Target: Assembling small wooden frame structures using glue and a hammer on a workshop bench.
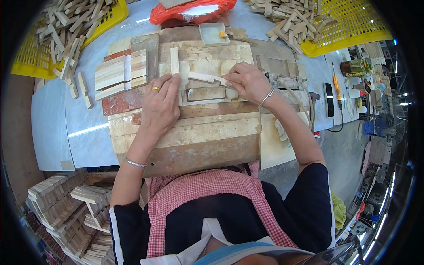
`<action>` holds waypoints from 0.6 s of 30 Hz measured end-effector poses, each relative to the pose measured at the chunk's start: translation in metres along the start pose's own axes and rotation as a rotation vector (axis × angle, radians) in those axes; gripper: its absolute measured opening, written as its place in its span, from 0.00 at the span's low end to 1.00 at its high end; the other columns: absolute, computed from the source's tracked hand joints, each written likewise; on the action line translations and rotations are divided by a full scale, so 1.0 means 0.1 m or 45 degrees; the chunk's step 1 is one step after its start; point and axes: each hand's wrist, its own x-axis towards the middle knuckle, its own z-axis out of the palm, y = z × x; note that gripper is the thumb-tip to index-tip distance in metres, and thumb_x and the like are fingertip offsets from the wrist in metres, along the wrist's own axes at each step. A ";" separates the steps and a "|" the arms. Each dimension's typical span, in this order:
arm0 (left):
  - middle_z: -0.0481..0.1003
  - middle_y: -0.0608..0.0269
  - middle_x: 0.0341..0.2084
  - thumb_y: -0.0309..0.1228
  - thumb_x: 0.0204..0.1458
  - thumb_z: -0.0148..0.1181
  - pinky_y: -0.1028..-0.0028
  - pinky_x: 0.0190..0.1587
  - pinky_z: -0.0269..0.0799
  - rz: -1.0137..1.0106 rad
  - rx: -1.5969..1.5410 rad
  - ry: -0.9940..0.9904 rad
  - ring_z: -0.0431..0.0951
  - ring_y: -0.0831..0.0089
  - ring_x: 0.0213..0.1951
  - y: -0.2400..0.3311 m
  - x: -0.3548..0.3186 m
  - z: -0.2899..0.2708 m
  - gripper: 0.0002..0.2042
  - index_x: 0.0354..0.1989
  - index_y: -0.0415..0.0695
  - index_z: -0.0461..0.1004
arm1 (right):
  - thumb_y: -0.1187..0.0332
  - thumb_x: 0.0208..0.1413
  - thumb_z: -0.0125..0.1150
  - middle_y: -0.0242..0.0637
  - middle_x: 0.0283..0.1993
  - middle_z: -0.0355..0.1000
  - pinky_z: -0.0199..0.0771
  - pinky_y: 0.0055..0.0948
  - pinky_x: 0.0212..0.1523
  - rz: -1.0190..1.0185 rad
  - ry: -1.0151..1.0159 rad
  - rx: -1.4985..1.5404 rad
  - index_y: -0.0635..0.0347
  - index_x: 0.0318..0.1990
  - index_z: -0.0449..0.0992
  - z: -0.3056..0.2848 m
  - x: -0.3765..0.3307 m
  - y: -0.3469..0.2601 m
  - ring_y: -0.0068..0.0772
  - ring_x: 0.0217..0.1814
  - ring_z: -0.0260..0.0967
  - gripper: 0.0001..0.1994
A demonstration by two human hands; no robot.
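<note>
Right now both hands rest on a wooden board (194,145) on the surface. The left hand (160,106) lies flat and open, pressing a pale wood piece (175,61). The right hand (247,81) pinches a short wood stick (202,77) just beside it. Far off sits a small glue tray (211,35). A stack of pale slats (121,73) lies to the left.

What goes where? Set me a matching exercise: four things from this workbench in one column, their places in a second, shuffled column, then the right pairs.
Things:
1. small glue tray
2. right hand
3. yellow basket
4. red bag

Places:
A. far right of the bench, wood strips spilling from it
B. top centre, beyond the boards
C. holding a pale wood strip
D. far edge of the work boards, a brush beside it

Pairs: 1-D, 2-C, 3-A, 4-B
</note>
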 end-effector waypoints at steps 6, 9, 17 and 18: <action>0.75 0.53 0.41 0.19 0.43 0.53 0.62 0.51 0.67 -0.009 -0.018 -0.006 0.72 0.60 0.48 0.01 -0.02 0.04 0.18 0.47 0.34 0.70 | 0.62 0.52 0.60 0.36 0.33 0.71 0.69 0.36 0.44 -0.036 -0.017 0.003 0.55 0.39 0.81 -0.01 -0.02 0.00 0.38 0.39 0.68 0.11; 0.75 0.53 0.42 0.19 0.43 0.53 0.62 0.51 0.67 -0.001 -0.027 -0.004 0.72 0.60 0.48 -0.02 0.04 0.06 0.18 0.47 0.34 0.70 | 0.62 0.52 0.60 0.36 0.33 0.70 0.69 0.36 0.43 -0.027 -0.057 -0.009 0.54 0.40 0.80 -0.03 0.07 0.03 0.39 0.39 0.68 0.11; 0.72 0.47 0.37 0.24 0.41 0.55 0.60 0.45 0.69 -0.035 -0.051 0.126 0.73 0.54 0.39 -0.09 -0.08 -0.06 0.16 0.42 0.34 0.69 | 0.66 0.54 0.57 0.43 0.32 0.69 0.69 0.38 0.41 -0.169 -0.335 0.021 0.63 0.34 0.76 0.00 0.46 -0.07 0.45 0.39 0.67 0.08; 0.72 0.47 0.36 0.26 0.40 0.55 0.58 0.46 0.68 -0.021 -0.011 0.160 0.72 0.53 0.41 -0.11 -0.14 0.07 0.15 0.40 0.36 0.69 | 0.66 0.54 0.57 0.44 0.32 0.69 0.68 0.38 0.42 -0.185 -0.289 0.107 0.64 0.34 0.76 -0.02 0.44 -0.13 0.45 0.39 0.67 0.09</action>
